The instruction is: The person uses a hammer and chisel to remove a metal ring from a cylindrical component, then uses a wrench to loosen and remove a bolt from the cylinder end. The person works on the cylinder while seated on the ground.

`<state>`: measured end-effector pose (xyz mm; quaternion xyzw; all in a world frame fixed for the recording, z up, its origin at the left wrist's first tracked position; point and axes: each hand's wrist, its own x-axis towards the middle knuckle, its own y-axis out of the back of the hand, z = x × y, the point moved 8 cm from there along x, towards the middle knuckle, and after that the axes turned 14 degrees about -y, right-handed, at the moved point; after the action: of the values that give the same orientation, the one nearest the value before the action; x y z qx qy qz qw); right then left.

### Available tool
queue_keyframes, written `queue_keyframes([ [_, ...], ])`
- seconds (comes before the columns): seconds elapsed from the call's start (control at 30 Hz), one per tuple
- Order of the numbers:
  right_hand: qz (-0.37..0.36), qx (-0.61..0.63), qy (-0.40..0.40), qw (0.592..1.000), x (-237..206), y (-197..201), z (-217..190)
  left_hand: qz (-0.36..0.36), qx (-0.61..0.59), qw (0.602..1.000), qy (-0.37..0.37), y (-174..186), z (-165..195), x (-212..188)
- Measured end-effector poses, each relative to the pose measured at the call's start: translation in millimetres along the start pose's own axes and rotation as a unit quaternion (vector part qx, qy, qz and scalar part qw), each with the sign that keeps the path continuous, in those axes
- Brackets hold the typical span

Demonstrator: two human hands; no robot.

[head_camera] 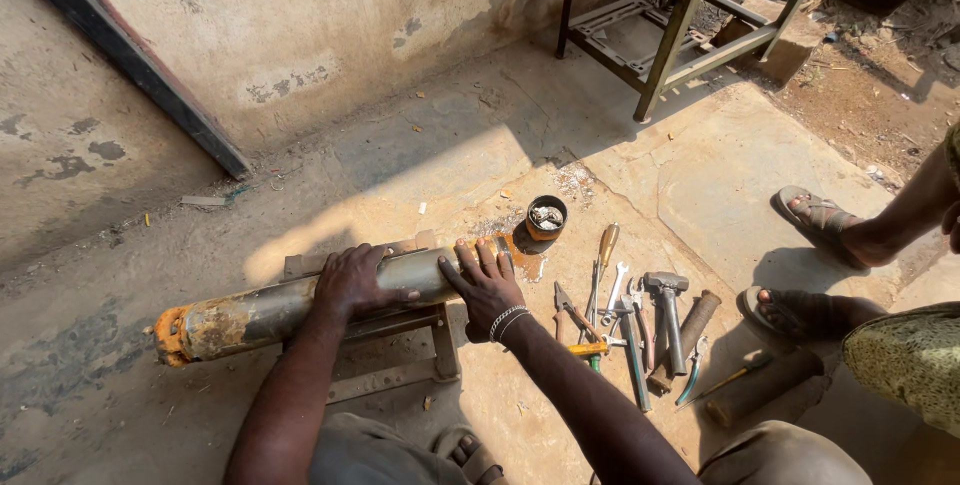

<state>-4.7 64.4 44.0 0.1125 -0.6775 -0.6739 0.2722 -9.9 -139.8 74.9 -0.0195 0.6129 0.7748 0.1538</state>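
both hands, left [352,280] and right [487,285], press flat, unclenched, on the long rusty grey metal cylinder [280,310], steadying it atop a low metal stand [400,345].

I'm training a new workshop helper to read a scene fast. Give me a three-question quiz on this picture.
1. True or false: both hands rest on the long metal cylinder.
2. What lies right of the right hand? A) a heap of hand tools B) a coiled hose C) a stack of bricks
3. Fill in: the cylinder lies across a low metal ____.

Key
1. True: the left hand is on its middle, the right hand at its end.
2. A: the hand tools include a hammer and a screwdriver.
3. Stand.
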Motion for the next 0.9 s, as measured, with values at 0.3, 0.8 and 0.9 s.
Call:
queue_keyframes([
  [0.3, -0.232, 0.105, 0.106, 0.961, -2, 29, 18, 0.143, 0.145, 0.972, 0.118, 12, 24, -27],
  [0.8, -0.195, 0.48, 0.027, 0.855, 11, 5, 102, 0.125, -0.43, 0.832, 0.327, -80, -23, -240],
  [0.9, -0.223, 0.456, -0.049, 0.86, 7, -21, 139, 0.14, -0.535, 0.733, 0.396, -157, 5, -261],
])
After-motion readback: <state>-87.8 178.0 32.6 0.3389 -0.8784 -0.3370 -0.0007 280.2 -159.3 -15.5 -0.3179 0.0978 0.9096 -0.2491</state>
